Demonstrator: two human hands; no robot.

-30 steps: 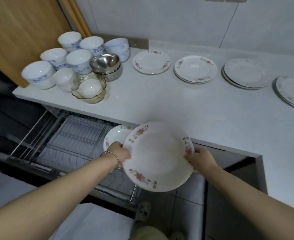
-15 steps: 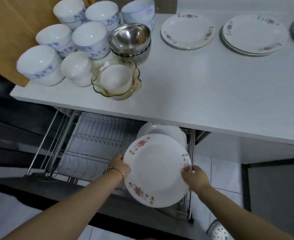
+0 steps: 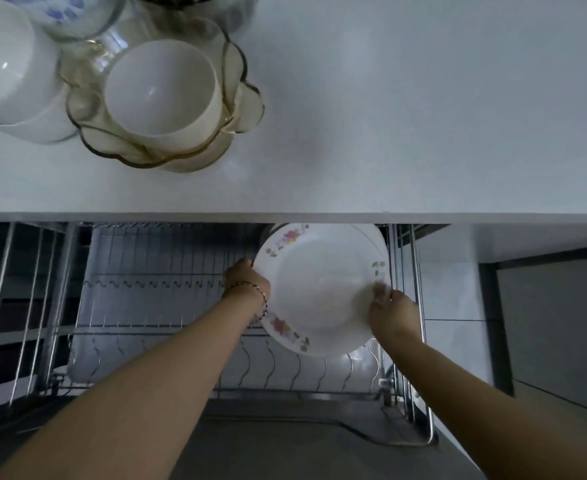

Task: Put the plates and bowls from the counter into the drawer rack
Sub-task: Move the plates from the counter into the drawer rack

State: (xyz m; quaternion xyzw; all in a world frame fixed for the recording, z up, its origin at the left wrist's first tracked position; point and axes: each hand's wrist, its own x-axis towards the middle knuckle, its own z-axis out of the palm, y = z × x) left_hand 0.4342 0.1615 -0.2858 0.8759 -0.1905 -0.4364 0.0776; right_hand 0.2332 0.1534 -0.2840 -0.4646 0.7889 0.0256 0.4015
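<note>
Plate [image 3: 319,289] is dropping below the bench [image 3: 389,133] into the drawer rack [image 3: 153,282] as you are gripping its rim with left hand [image 3: 247,282] and right hand [image 3: 390,313]; slotting looks close.

A white surface [image 3: 423,116] spans the upper half, evenly lit; beneath its edge everything sits in shade. Pale tiles [image 3: 453,299] show at right, beside a dark cabinet front [image 3: 558,327].

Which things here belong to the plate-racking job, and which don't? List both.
Job: floral plate, gripped by left hand and right hand; drawer rack; racked plate behind it; white bowl inside glass bowl; stacked white bowls.

Not job: bracelet; floor tiles; dark cabinet front.
</note>
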